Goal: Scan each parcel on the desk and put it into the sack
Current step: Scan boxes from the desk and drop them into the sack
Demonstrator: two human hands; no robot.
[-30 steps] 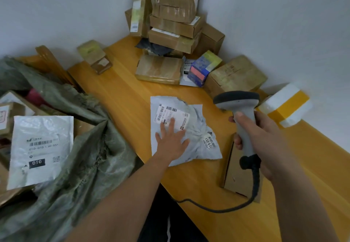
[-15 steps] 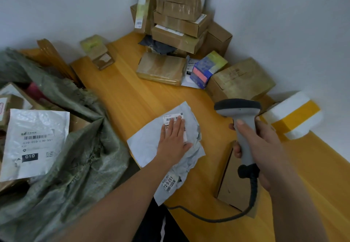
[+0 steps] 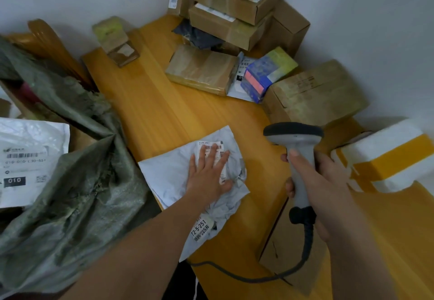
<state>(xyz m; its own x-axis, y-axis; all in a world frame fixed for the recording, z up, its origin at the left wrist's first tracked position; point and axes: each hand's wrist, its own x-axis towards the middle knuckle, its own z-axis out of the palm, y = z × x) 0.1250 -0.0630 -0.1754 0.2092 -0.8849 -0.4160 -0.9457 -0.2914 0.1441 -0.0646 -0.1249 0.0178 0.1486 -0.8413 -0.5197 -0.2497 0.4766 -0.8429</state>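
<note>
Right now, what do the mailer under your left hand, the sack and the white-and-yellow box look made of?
Grey mailer: thin plastic film, probably poly; it crumples in soft creases with a dull sheen. Sack: coarse woven plastic, grey-green, matt, fraying along its edge. White-and-yellow box: apparently foam, chalky white, banded with glossy yellow tape.

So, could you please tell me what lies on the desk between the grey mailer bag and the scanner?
Nothing: in the head view, only bare desk shows between the grey mailer bag and the scanner.
</note>
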